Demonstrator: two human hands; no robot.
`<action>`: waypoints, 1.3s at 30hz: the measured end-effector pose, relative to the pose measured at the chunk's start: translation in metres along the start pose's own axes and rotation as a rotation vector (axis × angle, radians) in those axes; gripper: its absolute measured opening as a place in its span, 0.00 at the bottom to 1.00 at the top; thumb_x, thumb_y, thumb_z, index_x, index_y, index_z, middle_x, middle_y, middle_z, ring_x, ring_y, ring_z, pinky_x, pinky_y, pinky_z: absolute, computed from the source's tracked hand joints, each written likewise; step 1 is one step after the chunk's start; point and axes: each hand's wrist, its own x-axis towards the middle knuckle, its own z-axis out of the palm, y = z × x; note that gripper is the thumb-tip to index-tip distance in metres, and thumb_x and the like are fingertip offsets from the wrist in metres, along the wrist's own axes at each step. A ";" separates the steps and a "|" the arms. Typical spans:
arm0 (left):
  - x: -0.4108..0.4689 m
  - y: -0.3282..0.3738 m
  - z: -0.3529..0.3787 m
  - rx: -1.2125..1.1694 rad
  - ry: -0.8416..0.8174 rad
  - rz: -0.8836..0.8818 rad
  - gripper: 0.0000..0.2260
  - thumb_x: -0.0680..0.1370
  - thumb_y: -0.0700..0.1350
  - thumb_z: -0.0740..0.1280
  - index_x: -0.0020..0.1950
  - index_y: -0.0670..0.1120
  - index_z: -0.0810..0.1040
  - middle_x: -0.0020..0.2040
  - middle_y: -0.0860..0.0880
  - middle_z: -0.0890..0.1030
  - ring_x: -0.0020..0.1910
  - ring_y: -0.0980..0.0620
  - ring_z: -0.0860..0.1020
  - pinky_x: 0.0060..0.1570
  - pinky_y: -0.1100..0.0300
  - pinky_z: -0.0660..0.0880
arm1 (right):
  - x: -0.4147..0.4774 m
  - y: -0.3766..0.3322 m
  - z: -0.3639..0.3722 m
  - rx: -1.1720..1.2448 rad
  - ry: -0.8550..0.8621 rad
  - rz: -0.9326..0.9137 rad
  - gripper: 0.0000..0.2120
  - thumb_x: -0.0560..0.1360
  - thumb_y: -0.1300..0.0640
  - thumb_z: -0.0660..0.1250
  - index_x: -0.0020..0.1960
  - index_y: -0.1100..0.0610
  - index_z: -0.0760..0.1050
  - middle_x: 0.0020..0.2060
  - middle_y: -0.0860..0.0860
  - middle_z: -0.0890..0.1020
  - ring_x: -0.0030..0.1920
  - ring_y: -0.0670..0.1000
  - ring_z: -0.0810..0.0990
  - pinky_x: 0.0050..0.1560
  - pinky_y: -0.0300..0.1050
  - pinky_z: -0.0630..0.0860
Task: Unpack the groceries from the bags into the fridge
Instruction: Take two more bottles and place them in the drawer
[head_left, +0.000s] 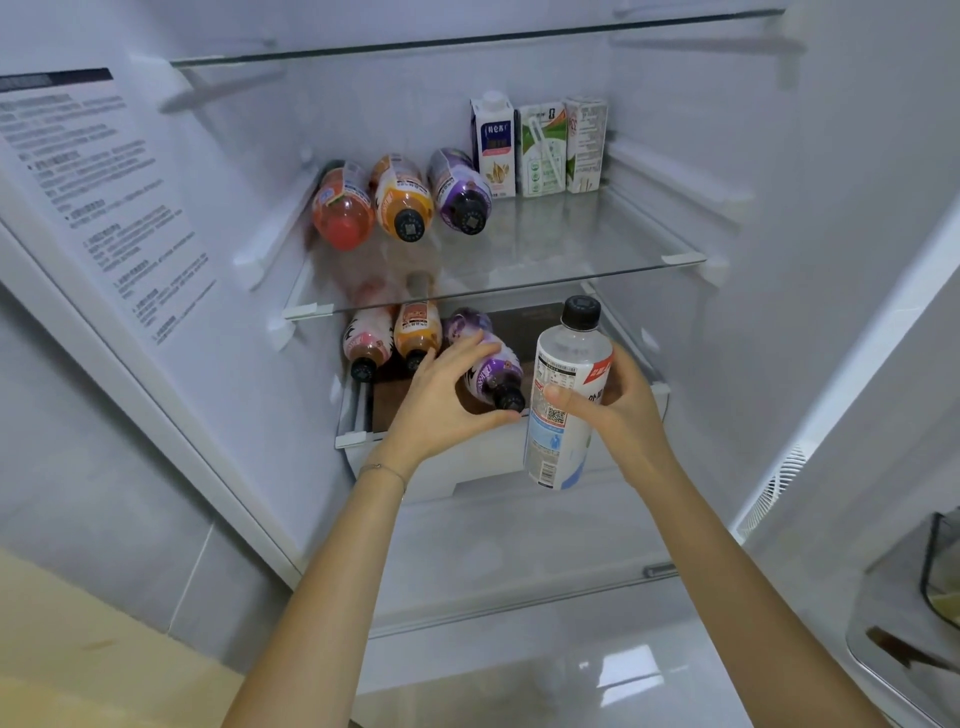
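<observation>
The fridge stands open in front of me. My left hand (447, 400) grips a purple bottle (491, 374) lying on the lower glass shelf (358, 434), cap toward me. Beside it lie a pink bottle (366, 345) and an orange bottle (415, 332). My right hand (618, 410) holds a clear bottle with a white label and black cap (563, 395) upright in front of that shelf's right side. On the middle glass shelf (571, 249) lie a red bottle (340, 208), an orange bottle (402, 200) and a purple bottle (460, 192).
Three drink cartons (540, 148) stand at the back of the middle shelf. A top glass shelf (467, 39) sits above. The fridge door (93, 218) with a printed sheet hangs open at left. A white drawer (483, 462) sits under the lower shelf. A metal container (914, 613) is at right.
</observation>
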 end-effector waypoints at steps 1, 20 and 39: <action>0.002 -0.003 0.002 0.053 0.011 0.021 0.36 0.68 0.62 0.74 0.73 0.55 0.68 0.76 0.53 0.64 0.76 0.56 0.59 0.76 0.51 0.44 | 0.000 0.000 -0.002 0.000 0.001 0.001 0.25 0.68 0.62 0.76 0.62 0.52 0.73 0.51 0.44 0.82 0.49 0.40 0.82 0.42 0.33 0.79; 0.021 -0.044 -0.008 0.216 -0.007 -0.126 0.34 0.76 0.60 0.67 0.76 0.51 0.58 0.79 0.45 0.54 0.78 0.53 0.45 0.75 0.47 0.34 | 0.009 -0.011 -0.001 0.019 -0.004 -0.077 0.27 0.68 0.63 0.76 0.63 0.49 0.72 0.56 0.48 0.81 0.54 0.46 0.81 0.51 0.41 0.80; 0.051 -0.043 -0.017 0.402 -0.130 -0.132 0.35 0.76 0.57 0.68 0.79 0.55 0.54 0.80 0.53 0.54 0.79 0.50 0.47 0.74 0.44 0.38 | 0.020 -0.018 0.010 0.048 -0.030 -0.219 0.30 0.64 0.61 0.78 0.60 0.43 0.71 0.55 0.41 0.80 0.58 0.47 0.79 0.57 0.48 0.79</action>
